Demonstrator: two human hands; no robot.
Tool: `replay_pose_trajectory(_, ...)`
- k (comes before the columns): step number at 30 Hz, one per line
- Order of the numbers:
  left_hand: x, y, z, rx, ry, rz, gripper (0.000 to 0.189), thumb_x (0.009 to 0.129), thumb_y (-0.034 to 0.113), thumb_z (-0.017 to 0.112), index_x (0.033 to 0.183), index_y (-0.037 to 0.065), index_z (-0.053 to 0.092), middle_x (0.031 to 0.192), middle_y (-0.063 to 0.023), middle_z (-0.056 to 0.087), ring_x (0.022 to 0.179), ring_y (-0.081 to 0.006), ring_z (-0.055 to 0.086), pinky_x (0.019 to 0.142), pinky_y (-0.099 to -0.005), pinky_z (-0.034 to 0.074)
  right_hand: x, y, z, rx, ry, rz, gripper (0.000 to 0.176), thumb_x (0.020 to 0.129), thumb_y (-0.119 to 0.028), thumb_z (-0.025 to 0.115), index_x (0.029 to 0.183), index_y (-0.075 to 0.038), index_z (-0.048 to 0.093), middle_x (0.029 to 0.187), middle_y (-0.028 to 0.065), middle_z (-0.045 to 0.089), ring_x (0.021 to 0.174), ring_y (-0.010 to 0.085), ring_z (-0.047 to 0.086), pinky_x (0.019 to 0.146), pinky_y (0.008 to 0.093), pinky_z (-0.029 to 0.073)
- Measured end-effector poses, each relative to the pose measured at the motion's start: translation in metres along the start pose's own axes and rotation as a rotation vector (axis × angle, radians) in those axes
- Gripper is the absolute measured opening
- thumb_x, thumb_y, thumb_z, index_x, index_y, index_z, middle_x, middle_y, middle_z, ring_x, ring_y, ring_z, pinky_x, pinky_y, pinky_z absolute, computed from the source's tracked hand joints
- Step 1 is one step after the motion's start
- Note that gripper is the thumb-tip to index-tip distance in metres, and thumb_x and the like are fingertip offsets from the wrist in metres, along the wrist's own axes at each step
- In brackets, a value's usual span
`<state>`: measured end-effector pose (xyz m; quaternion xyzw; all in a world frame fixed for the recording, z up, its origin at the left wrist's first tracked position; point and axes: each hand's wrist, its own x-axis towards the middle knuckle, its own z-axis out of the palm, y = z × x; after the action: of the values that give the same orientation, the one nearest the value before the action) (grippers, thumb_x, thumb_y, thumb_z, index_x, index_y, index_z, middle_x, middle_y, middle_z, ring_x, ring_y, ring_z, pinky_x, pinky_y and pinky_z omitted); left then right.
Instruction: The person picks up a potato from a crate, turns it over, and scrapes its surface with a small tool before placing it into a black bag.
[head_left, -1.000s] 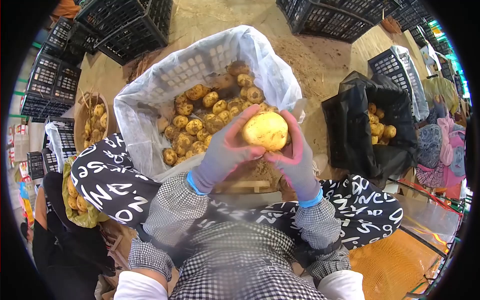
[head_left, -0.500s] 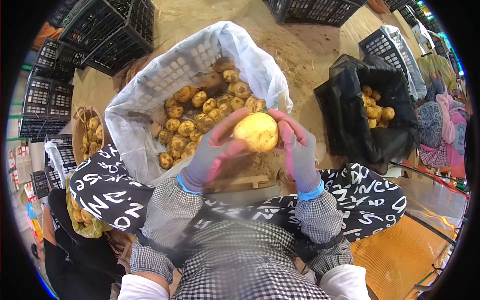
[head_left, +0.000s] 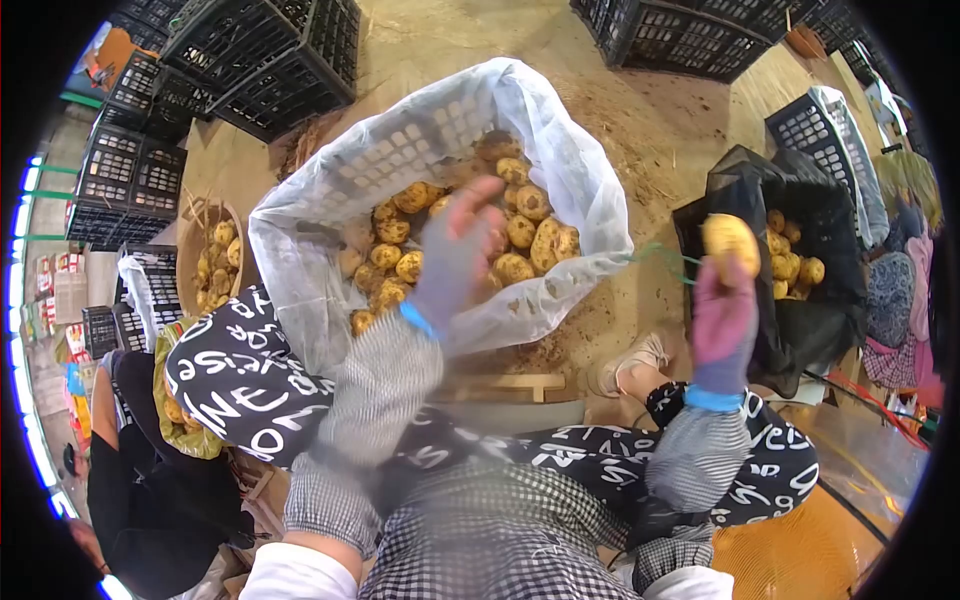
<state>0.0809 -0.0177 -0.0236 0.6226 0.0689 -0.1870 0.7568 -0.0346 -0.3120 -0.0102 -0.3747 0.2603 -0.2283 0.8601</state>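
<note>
My right hand (head_left: pixel 722 310), in a grey and pink glove, grips a yellow potato (head_left: pixel 731 246) at the fingertips. It hangs at the near left side of a crate lined in black (head_left: pixel 735 185), where several cleaner potatoes (head_left: pixel 790 262) lie. Over the crate lined in white (head_left: pixel 290 235) reaches my left hand (head_left: pixel 460 245), gloved alike, with its fingers apart and nothing held. Motion smears it a little. Below and around it are many soil-marked potatoes (head_left: pixel 520 232), partly hidden by the hand.
Stacked black crates stand at the far left (head_left: pixel 285 75) and the top right (head_left: pixel 690 40). A basket of potatoes (head_left: pixel 183 262) is left of the white-lined crate. Another person's dark clothing (head_left: pixel 165 500) shows at the lower left. Red cords (head_left: pixel 865 395) run at the right.
Both hands held the potato together before. Now my right hand has carried it right towards the black-lined crate, while my left hand has let go and moved over the white-lined one.
</note>
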Motion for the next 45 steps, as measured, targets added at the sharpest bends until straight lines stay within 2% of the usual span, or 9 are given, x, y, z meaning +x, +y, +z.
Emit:
replay_pose_trajectory(5, 0.133, -0.107, -0.104, 0.936, 0.198, -0.024, 0.049, 0.082, 0.023, 0.069, 0.125, 0.003, 0.059, 0.110, -0.0205, 0.066, 0.103, -0.0280, 0.064, 0.091, -0.0344, 0.049, 0.069, -0.037, -0.110, 0.283, -0.086, -0.348, 0.028, 0.098, -0.006, 0.051, 0.122, 0.008, 0.057, 0.126, 0.0210, 0.059, 0.120, 0.0275, 0.055, 0.109, 0.0367, 0.046)
replay_pose_trajectory(8, 0.121, -0.072, -0.025, 1.046, -0.060, 0.203, 0.054, 0.080, 0.026, 0.071, 0.126, 0.002, 0.056, 0.112, -0.0233, 0.065, 0.111, -0.0372, 0.060, 0.097, -0.0408, 0.045, 0.037, -0.030, -0.043, 0.160, 0.023, -0.312, 0.039, 0.099, -0.013, 0.051, 0.135, 0.003, 0.049, 0.125, 0.0197, 0.060, 0.115, 0.0273, 0.059, 0.100, 0.0355, 0.051)
replay_pose_trajectory(11, 0.167, -0.162, -0.003, 0.985, -0.185, 0.197, 0.058, 0.079, 0.025, 0.075, 0.128, 0.003, 0.052, 0.106, -0.0217, 0.067, 0.102, -0.0313, 0.065, 0.086, -0.0375, 0.051, 0.012, -0.008, 0.000, -0.167, 0.072, -0.254, 0.049, 0.099, -0.021, 0.052, 0.143, -0.003, 0.042, 0.128, 0.0188, 0.058, 0.108, 0.0246, 0.063, 0.090, 0.0333, 0.054)
replay_pose_trajectory(17, 0.137, -0.109, -0.005, 0.408, -0.079, -0.145, 0.063, 0.077, 0.024, 0.083, 0.126, 0.002, 0.049, 0.089, -0.0095, 0.066, 0.065, -0.0112, 0.058, 0.054, -0.0222, 0.047, -0.012, 0.013, 0.036, -0.279, -0.014, -0.092, 0.049, 0.098, -0.015, 0.053, 0.143, -0.001, 0.041, 0.131, 0.0166, 0.057, 0.103, 0.0214, 0.064, 0.086, 0.0309, 0.053)
replay_pose_trajectory(22, 0.061, -0.028, -0.014, 0.256, -0.287, -0.307, 0.058, 0.091, 0.043, 0.066, 0.131, 0.003, 0.052, 0.103, -0.0052, 0.063, 0.076, -0.0087, 0.058, 0.066, -0.0246, 0.049, -0.040, 0.050, 0.035, -0.515, -0.257, 0.075, 0.055, 0.095, -0.017, 0.061, 0.143, 0.001, 0.040, 0.138, 0.0143, 0.051, 0.107, 0.0197, 0.062, 0.082, 0.0294, 0.055)
replay_pose_trajectory(28, -0.030, 0.005, 0.013, 0.259, -0.502, 0.130, 0.054, 0.100, 0.042, 0.052, 0.135, 0.002, 0.049, 0.119, -0.0067, 0.060, 0.092, -0.0111, 0.060, 0.074, -0.0240, 0.051, -0.076, 0.067, 0.073, -0.224, -0.482, 0.310, 0.082, 0.083, -0.022, 0.079, 0.146, -0.001, 0.032, 0.130, 0.0074, 0.052, 0.108, 0.0159, 0.059, 0.084, 0.0282, 0.054)
replay_pose_trajectory(35, -0.063, -0.003, -0.004, 0.470, -0.379, 0.461, 0.064, 0.096, 0.045, 0.055, 0.138, -0.001, 0.045, 0.128, -0.0146, 0.055, 0.113, -0.0191, 0.057, 0.095, -0.0311, 0.047, -0.097, 0.062, 0.076, -0.508, -0.585, 0.161, 0.088, 0.074, -0.014, 0.084, 0.145, -0.002, 0.035, 0.132, 0.0082, 0.051, 0.120, 0.0185, 0.053, 0.101, 0.0300, 0.044)
replay_pose_trajectory(41, -0.084, -0.002, 0.011, 0.702, -0.234, 0.591, 0.052, 0.095, 0.032, 0.062, 0.134, 0.001, 0.048, 0.119, -0.0152, 0.058, 0.105, -0.0214, 0.061, 0.086, -0.0310, 0.052, -0.098, 0.087, 0.062, -0.952, -0.596, -0.365, 0.083, 0.071, -0.012, 0.082, 0.142, -0.003, 0.040, 0.135, 0.0138, 0.050, 0.121, 0.0241, 0.054, 0.092, 0.0332, 0.050)
replay_pose_trajectory(45, -0.095, -0.007, 0.006, 0.467, -0.302, 0.307, 0.043, 0.100, 0.029, 0.055, 0.131, 0.000, 0.051, 0.121, -0.0141, 0.058, 0.100, -0.0197, 0.062, 0.084, -0.0314, 0.052, -0.101, 0.092, 0.058, -0.931, -0.609, -0.222, 0.079, 0.068, -0.015, 0.083, 0.136, -0.004, 0.045, 0.130, 0.0131, 0.053, 0.122, 0.0249, 0.053, 0.102, 0.0352, 0.043)
